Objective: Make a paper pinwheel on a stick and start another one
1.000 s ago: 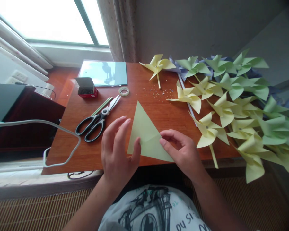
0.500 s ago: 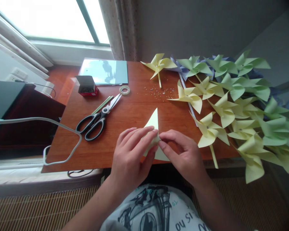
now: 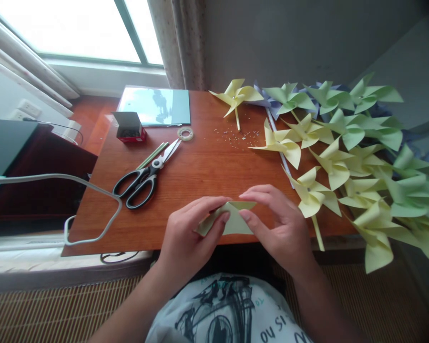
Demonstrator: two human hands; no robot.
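Note:
A folded piece of pale yellow paper (image 3: 232,219) sits low over the near edge of the wooden table (image 3: 200,171). My left hand (image 3: 189,238) pinches its left part with fingers closed on it. My right hand (image 3: 282,228) grips the right part, thumb under and fingers over the top fold. Both hands meet at the middle of the paper.
Black-handled scissors (image 3: 143,178) lie left of centre with green sticks beside them. A small red box (image 3: 130,127), a tape roll (image 3: 185,134) and a blue sheet (image 3: 153,105) are at the back. Several yellow and green paper pinwheels (image 3: 329,157) cover the right side. A white cable (image 3: 93,195) loops at the left edge.
The large yellow triangle has been folded down into a small flat shape. Both hands moved together over it and closed on it.

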